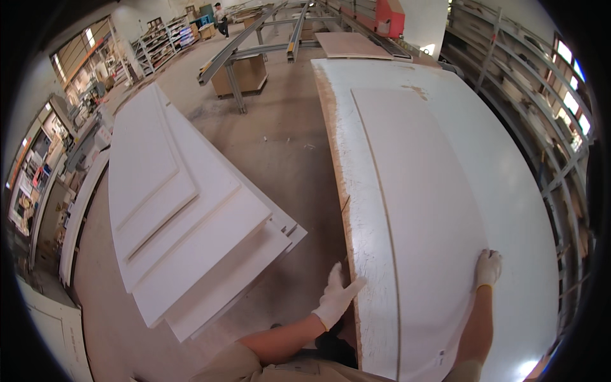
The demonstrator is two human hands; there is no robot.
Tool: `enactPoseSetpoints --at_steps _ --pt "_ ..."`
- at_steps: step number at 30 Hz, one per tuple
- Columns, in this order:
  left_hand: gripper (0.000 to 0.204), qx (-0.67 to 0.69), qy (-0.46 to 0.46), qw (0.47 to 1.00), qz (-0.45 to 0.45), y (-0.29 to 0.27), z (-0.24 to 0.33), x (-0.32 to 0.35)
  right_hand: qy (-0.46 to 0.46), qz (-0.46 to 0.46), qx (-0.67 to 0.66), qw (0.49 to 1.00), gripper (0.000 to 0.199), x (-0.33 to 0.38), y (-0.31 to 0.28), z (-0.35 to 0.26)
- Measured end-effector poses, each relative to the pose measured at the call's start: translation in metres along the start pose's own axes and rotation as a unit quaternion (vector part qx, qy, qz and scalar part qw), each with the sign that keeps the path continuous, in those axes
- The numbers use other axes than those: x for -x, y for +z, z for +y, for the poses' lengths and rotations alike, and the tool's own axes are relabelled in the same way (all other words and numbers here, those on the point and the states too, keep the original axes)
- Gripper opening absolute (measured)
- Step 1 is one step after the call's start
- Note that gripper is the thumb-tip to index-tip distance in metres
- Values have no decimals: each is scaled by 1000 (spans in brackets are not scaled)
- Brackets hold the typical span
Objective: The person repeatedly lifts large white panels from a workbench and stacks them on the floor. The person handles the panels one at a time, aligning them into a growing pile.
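A long white board [426,210] lies on top of a wider white panel [509,165] that serves as a work surface on my right. My left hand [336,298], in a white glove, grips the near left edge of the wide panel, thumb on top. My right hand [487,268], also in a white glove, holds the right edge of the long white board near its close end. Both forearms come up from the lower edge of the picture.
A stack of white boards [184,210] of different sizes lies on the concrete floor [280,146] to my left. Metal rails [254,38] and a cardboard box stand further back. Shelving racks [522,76] line the right wall. A person [221,18] stands far off.
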State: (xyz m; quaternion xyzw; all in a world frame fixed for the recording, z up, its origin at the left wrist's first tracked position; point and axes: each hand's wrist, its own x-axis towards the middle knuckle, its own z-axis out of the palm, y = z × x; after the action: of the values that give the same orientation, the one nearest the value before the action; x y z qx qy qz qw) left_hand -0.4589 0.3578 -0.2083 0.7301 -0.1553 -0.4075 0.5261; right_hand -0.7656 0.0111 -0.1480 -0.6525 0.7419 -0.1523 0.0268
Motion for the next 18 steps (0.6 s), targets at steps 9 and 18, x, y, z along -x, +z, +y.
enactPoseSetpoints --at_steps 9,18 --pt "60 438 -222 829 -266 -1 -41 65 -43 -51 10 998 51 140 -19 -85" --pt "59 460 -150 795 -366 -75 -53 120 -133 -57 -1 989 45 182 -19 -105"
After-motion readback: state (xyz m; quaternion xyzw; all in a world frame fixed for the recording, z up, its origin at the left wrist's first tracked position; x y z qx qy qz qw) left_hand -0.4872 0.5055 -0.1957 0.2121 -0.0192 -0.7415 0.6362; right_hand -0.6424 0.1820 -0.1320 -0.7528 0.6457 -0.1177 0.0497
